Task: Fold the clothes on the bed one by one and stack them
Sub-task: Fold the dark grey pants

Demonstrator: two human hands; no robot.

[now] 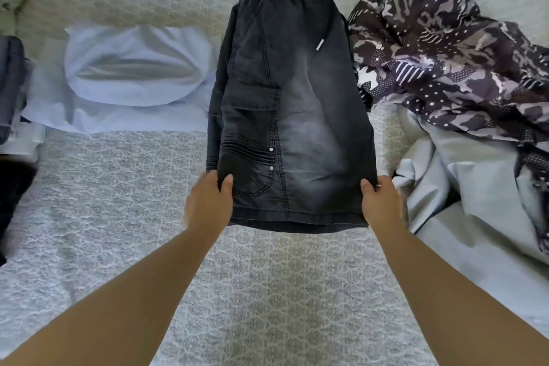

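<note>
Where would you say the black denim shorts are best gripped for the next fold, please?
At the two hem corners, from the near side, as the left hand and right hand grip now. The black denim shorts lie flat lengthwise, waistband far, so the hem probably lifts over towards it.

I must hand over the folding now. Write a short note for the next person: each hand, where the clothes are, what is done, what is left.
Left hand and right hand each pinch a hem corner of the black shorts, folded lengthwise, waistband away from you.
Light blue garment lies folded at left; dark clothes at far left edge.
Left: fold the shorts across and stack them, then the camouflage garment and grey garment at right.
</note>
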